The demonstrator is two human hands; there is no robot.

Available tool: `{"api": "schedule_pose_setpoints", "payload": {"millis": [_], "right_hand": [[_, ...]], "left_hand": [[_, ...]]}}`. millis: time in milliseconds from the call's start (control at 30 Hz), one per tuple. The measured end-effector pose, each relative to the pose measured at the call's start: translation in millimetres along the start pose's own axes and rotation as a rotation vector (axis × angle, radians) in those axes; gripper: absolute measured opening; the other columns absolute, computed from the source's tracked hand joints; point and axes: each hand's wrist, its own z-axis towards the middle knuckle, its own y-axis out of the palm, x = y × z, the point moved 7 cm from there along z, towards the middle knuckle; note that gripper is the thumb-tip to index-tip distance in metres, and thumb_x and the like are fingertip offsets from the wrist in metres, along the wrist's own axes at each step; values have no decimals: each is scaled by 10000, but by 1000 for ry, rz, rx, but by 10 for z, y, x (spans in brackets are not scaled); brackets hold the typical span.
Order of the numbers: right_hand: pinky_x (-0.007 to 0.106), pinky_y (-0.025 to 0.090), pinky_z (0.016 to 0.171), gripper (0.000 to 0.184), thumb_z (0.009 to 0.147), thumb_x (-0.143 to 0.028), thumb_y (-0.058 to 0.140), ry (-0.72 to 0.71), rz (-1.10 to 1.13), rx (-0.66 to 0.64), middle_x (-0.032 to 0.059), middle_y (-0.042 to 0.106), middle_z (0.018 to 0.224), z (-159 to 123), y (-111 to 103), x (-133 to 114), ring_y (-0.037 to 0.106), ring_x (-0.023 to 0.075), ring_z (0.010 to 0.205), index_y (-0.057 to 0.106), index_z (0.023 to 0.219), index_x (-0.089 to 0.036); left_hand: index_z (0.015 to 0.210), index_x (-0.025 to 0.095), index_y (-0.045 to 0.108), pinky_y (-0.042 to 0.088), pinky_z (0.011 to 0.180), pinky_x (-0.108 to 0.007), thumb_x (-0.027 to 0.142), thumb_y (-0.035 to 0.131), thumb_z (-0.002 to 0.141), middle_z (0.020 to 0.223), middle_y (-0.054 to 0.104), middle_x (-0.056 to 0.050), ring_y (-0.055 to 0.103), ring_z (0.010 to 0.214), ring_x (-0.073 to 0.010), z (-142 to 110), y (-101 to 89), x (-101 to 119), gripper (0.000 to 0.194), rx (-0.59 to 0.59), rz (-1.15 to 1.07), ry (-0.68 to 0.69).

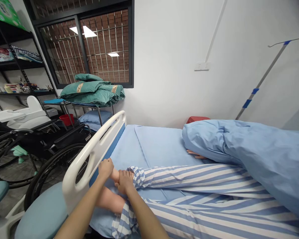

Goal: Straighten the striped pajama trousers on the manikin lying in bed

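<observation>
A figure in blue-and-white striped trousers lies on the bed, with bare lower legs; its smooth look suggests a manikin, but I cannot be sure. My left hand is closed on the foot of the far leg, by the footboard. Just below the rolled-up cuff, my right hand wraps round the lower part of the far leg. The near leg rests on the sheet under my forearms, its foot hidden. Between my hands a short stretch of bare leg shows.
A white footboard stands at the bed's left end. Beyond it are a wheelchair and a round stool. A blue quilt is bunched over the figure's upper part. Behind it leans an IV pole.
</observation>
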Motion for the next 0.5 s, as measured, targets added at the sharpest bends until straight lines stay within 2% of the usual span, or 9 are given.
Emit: {"api": "schedule_pose_setpoints", "payload": {"millis": [133, 233, 367, 500], "right_hand": [[462, 250, 979, 592, 689, -377, 602, -5, -4, 26, 150, 524, 1191, -12, 25, 16, 434, 327, 1128, 456, 1222, -166], [456, 241, 984, 609, 689, -363, 601, -20, -4, 36, 149, 518, 1202, -17, 46, 23, 433, 318, 1129, 438, 1244, -172], [457, 229, 993, 605, 685, -356, 599, -16, 3, 24, 142, 519, 1200, -21, 34, 28, 436, 310, 1125, 437, 1238, -170], [459, 228, 991, 574, 695, -351, 588, -15, 7, 13, 153, 518, 1196, -23, 0, 21, 435, 314, 1125, 449, 1218, -158]], "left_hand": [[1066, 81, 572, 474, 774, -330, 265, 219, 900, 973, 649, -198, 638, 921, -219, -88, -50, -65, 431, -10, 24, 70], [1070, 86, 592, 472, 784, -355, 297, 277, 890, 977, 654, -201, 635, 934, -238, -138, -137, -65, 419, -19, 65, 148], [988, 102, 666, 469, 784, -396, 225, 308, 867, 967, 665, -212, 632, 935, -264, -97, -201, 9, 397, -33, 136, 172], [938, 85, 695, 481, 748, -380, 125, 371, 813, 905, 682, -209, 640, 884, -254, 15, -141, 132, 350, -83, 194, 149]]}}
